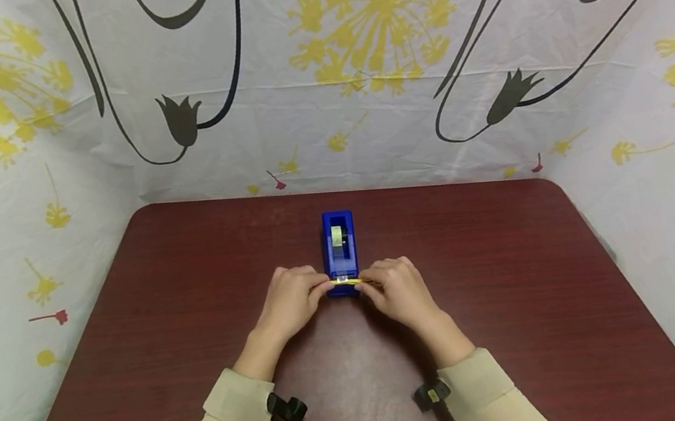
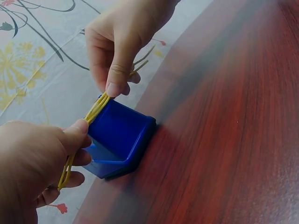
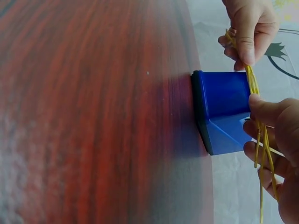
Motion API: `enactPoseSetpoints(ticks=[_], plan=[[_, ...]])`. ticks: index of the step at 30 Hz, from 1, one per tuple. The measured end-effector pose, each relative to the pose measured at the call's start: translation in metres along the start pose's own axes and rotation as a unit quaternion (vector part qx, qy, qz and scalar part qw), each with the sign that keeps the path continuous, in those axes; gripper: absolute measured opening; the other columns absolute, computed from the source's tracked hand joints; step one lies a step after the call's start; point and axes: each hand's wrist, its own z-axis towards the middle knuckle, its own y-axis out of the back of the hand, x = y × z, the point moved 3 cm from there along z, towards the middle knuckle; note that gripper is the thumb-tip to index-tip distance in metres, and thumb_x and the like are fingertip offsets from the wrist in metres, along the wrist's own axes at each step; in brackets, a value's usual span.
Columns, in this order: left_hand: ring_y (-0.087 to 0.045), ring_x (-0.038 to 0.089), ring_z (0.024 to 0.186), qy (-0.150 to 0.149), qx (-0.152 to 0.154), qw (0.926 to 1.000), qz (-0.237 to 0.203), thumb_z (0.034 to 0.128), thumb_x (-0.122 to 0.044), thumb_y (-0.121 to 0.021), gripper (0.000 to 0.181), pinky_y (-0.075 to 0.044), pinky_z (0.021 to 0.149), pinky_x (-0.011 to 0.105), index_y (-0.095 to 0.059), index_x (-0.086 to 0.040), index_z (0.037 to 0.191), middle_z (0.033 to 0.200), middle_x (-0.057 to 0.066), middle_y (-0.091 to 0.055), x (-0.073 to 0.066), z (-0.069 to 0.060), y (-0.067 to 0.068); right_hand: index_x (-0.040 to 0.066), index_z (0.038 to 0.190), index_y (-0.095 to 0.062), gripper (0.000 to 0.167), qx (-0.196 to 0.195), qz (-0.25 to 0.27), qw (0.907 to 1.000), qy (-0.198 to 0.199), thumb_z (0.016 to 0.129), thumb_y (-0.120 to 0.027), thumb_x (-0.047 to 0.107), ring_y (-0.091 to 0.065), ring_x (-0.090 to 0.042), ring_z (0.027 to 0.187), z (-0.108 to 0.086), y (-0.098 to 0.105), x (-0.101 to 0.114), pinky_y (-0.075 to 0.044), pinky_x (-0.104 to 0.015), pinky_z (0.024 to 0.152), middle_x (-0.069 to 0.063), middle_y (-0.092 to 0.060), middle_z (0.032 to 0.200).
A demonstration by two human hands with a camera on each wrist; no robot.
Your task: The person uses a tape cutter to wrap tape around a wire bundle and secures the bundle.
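Note:
A blue tape dispenser (image 1: 342, 262) stands on the table, its clear tape roll (image 1: 337, 235) in the body. Across its near end stretches a bundle of thin yellow wires (image 1: 351, 281), bent double. My left hand (image 1: 290, 300) pinches the bundle left of the dispenser; a looped end (image 2: 65, 179) hangs by its fingers. On the other side my right hand (image 1: 398, 291) pinches it too, with loose ends (image 3: 262, 172) trailing past the fingers. The short stretch between both thumbs lies against or just above the dispenser's cutting end; whether tape sticks to it I cannot tell.
The dark red-brown table (image 1: 201, 260) reaches out on both sides of the dispenser. White cloth (image 1: 391, 130) with yellow flowers and dark stems hangs behind and at the sides. A black wrist camera (image 1: 287, 408) is at the left sleeve, another camera (image 1: 432, 395) at the right.

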Motion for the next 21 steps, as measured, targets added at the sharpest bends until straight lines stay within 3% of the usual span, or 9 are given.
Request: enactPoseSetpoints(ticks=[11,21], plan=[[-0.067,0.015,0.078,0.046,-0.02,0.9987,-0.003,0.0935,-0.043,-0.072,0.027,-0.041,0.08,0.041,-0.082,-0.018,0.098,0.085,-0.005,-0.073,-0.0033,-0.001,-0.0034,0.01,0.089,-0.079,0.012,-0.002,-0.011,0.9999,-0.003,0.082,-0.086,0.018,-0.068,-0.02,0.072,0.0002,-0.0006,0.0003,-0.046,-0.04,0.068,-0.001,-0.073,0.079],[-0.064,0.014,0.072,0.056,-0.028,0.9979,-0.013,0.0917,-0.039,-0.076,0.023,-0.043,0.078,0.042,-0.083,-0.018,0.092,0.08,-0.004,-0.072,-0.0052,-0.0008,-0.0041,0.011,0.081,-0.077,0.028,-0.005,-0.046,0.9957,-0.08,0.09,-0.078,0.038,-0.064,-0.018,0.062,0.0021,-0.0081,0.0062,-0.044,-0.044,0.067,0.0,-0.071,0.074]])
